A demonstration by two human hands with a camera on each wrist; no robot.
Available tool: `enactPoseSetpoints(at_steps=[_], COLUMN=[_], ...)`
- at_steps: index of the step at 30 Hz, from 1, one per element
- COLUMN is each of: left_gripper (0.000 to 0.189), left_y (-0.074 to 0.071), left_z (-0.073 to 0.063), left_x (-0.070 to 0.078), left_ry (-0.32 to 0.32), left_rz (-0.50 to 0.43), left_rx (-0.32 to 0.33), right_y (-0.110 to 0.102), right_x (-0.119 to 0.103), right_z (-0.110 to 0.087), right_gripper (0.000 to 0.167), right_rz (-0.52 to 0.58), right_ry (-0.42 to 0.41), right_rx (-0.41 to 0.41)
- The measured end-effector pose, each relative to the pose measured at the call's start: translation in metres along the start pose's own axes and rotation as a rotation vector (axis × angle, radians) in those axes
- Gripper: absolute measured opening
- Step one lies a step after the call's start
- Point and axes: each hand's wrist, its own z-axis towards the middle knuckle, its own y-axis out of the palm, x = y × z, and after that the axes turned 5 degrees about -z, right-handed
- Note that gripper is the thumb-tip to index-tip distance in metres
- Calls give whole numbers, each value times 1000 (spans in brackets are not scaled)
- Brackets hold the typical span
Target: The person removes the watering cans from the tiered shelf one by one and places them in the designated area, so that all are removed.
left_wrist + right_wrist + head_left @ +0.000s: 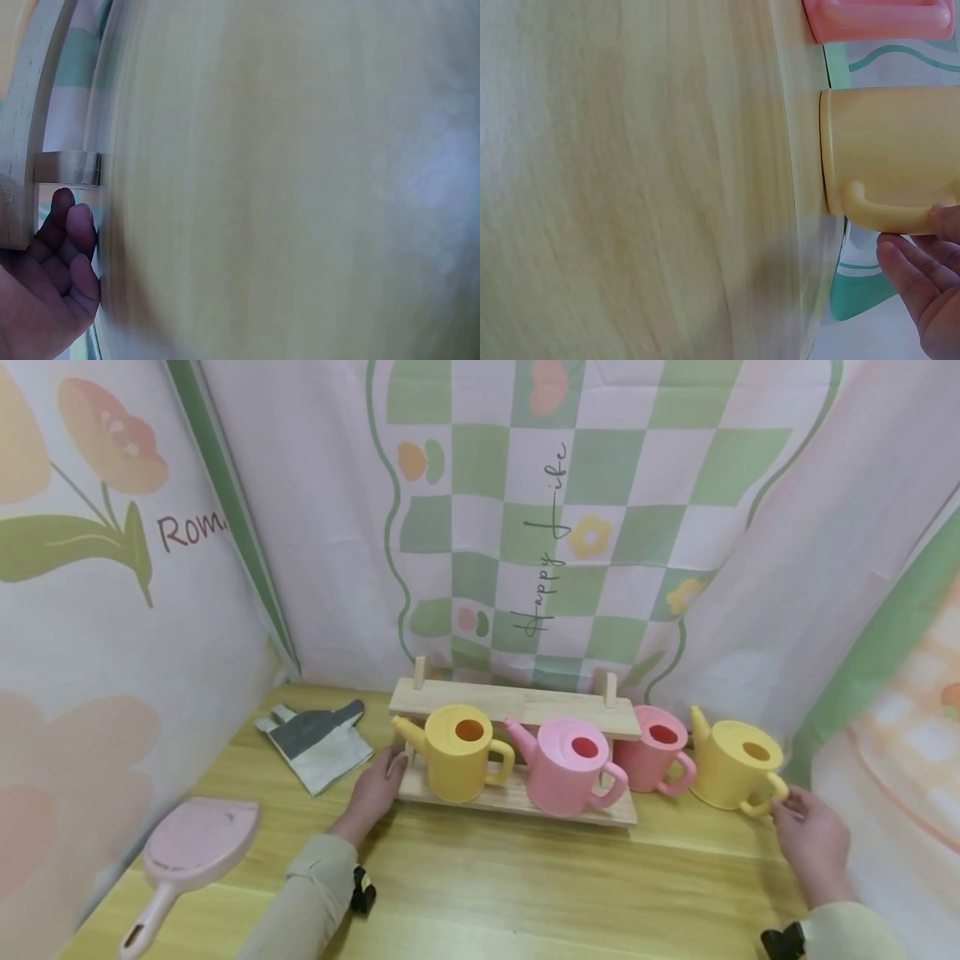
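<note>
A two-tier wooden shelf (465,696) stands against the back curtain. My left hand (377,791) holds its left end at the lower board; in the left wrist view the fingers (81,225) curl beside the board and the thumb is hidden. A yellow watering can (459,768) and a pink watering can (564,777) sit on the lower board. At the far right, my right hand (816,839) pinches the handle of another yellow watering can (731,764), which stands upright on the table. Between it and the shelf is a darker pink watering can (651,756), partly behind the shelf's right end.
A grey and white glove (318,747) lies on the wooden table (480,893), left of the shelf. Nearer the left edge is a pink dustpan (198,843) with its handle toward me. Printed curtains (322,527) close off the back and both sides.
</note>
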Motion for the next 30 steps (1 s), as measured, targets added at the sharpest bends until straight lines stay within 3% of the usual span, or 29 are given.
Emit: enactPoseSetpoints(at_steps=[13,17,23,26,30], left_gripper=[55,55,54,56,56], left_y=[0,0,-1,-1,-1], left_z=[0,0,0,0,-1], left_x=[1,0,0,0,1], left_ry=[6,7,2,3,9], left_rz=[-5,-7,-3,-7,-11], left_rx=[0,-1,-6,-10,-12], right_y=[-3,-7,-8,-4,5], right_x=[-3,-18,-56,-78,-103], right_z=[-7,-14,-27,-35,-45], right_gripper=[65,70,60,48,34], right_rz=[33,56,107,150,175], right_ry=[39,60,51,-3,-148], right_rx=[4,24,112,177,216])
